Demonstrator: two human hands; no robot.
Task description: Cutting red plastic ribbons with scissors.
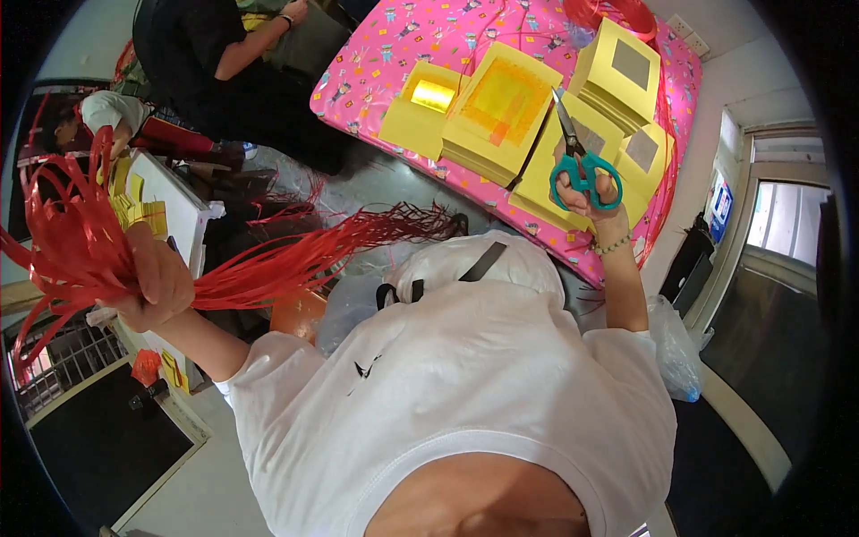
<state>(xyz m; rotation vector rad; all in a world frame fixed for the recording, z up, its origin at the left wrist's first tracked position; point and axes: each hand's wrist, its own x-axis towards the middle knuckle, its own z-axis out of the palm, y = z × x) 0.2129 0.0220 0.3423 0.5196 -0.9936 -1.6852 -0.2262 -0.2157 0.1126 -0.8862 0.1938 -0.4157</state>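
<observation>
My left hand, raised at the left, is closed around a thick bundle of red plastic strips. Looped ends stick out above the fist, while the long loose tails trail right across in front of me, darker and crinkled toward their tips. At the right, my right hand grips scissors with teal handles, their blades pointing up and away from me. Behind the scissors lie stacks of yellow paper, one with an orange patch on its top sheet. The scissors are well apart from the red strips.
A table with a pink patterned cover holds the paper stacks and a coil of red strip. A person in black stands beyond at the left, near a white table. A plastic bag hangs by my right side.
</observation>
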